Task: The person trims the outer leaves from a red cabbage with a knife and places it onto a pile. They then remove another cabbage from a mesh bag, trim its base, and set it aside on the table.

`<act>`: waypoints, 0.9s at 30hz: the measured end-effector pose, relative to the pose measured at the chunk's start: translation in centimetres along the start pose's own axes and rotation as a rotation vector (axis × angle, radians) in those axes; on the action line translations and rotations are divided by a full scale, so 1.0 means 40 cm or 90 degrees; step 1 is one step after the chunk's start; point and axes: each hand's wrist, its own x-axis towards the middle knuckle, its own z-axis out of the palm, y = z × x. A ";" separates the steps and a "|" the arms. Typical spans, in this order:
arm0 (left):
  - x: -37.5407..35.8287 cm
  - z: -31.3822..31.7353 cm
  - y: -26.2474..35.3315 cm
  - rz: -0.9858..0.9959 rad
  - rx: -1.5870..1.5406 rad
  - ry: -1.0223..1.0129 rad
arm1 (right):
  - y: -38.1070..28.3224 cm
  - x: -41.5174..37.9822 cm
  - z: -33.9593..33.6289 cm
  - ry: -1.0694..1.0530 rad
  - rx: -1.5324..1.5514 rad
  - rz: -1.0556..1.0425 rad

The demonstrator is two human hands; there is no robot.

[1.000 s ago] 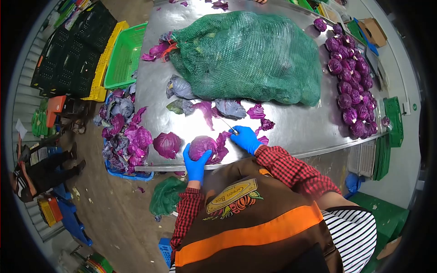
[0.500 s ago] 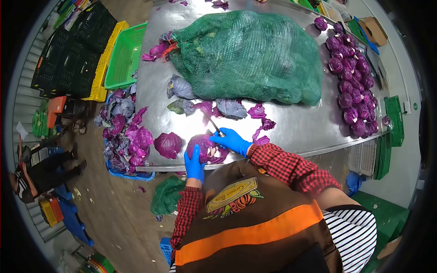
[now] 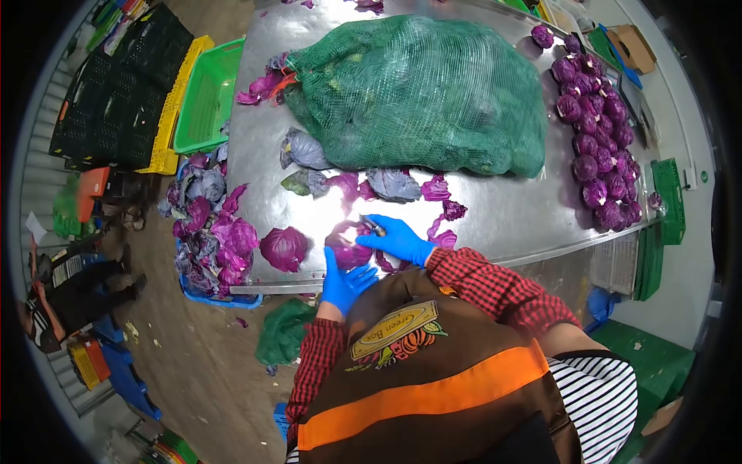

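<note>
I am steadying the cabbage (image 3: pixel 345 249) with spread left hand (image 3: pixel 342 286), right hand (image 3: pixel 402 240) gripping the knife (image 3: pixel 376 226); cabbage rolling could cause cut fingers.

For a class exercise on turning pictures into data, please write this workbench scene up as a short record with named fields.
left hand: blue-gloved, open against the cabbage
right hand: blue-gloved, holding a knife-like tool over the cabbage; blade hard to make out
surface: metal table
centre: large green mesh sack, red tie at its left end
right side: many purple cabbages grouped together
left side: blue crate heaped with leaves, beside the table
</note>
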 end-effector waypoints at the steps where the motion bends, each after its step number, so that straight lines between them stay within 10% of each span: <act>1: -0.008 -0.008 -0.001 0.038 0.073 0.045 | 0.001 0.000 0.001 -0.002 -0.034 0.014; 2: -0.007 -0.009 -0.003 0.038 0.077 0.045 | 0.002 0.005 -0.003 0.001 -0.032 0.013; 4: -0.029 0.021 -0.010 0.567 0.358 0.150 | 0.014 0.013 -0.004 -0.070 0.093 0.014; 9: -0.027 0.013 0.019 0.733 0.814 0.198 | 0.017 0.008 0.006 -0.061 0.059 -0.019; 27: -0.008 0.020 0.003 0.719 0.828 0.229 | 0.033 0.007 0.000 -0.041 0.066 0.039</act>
